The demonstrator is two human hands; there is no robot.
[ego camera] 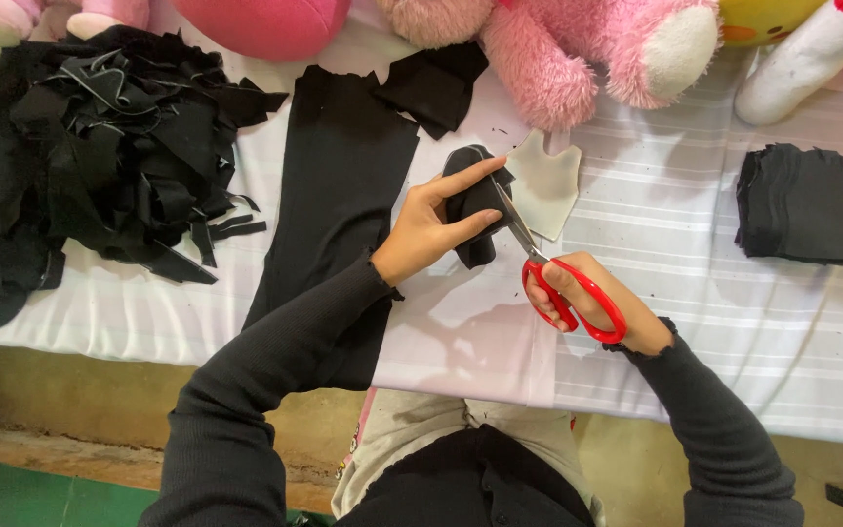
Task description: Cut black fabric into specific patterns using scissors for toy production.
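My left hand [431,222] pinches a small piece of black fabric [472,200] above the table, index finger stretched along its top edge. My right hand [605,304] grips red-handled scissors [563,288], thumb and fingers through the loops. The steel blades point up and left and meet the right edge of the black piece. A pale cardboard template [548,181] lies flat just behind the blades. A long strip of black cloth [339,185] lies under my left forearm.
A heap of black fabric scraps [119,146] covers the left of the white striped tablecloth [695,234]. A neat stack of cut black pieces [810,205] sits at the right. Pink plush toys [578,49] line the far edge. Another black piece [436,83] lies behind the strip.
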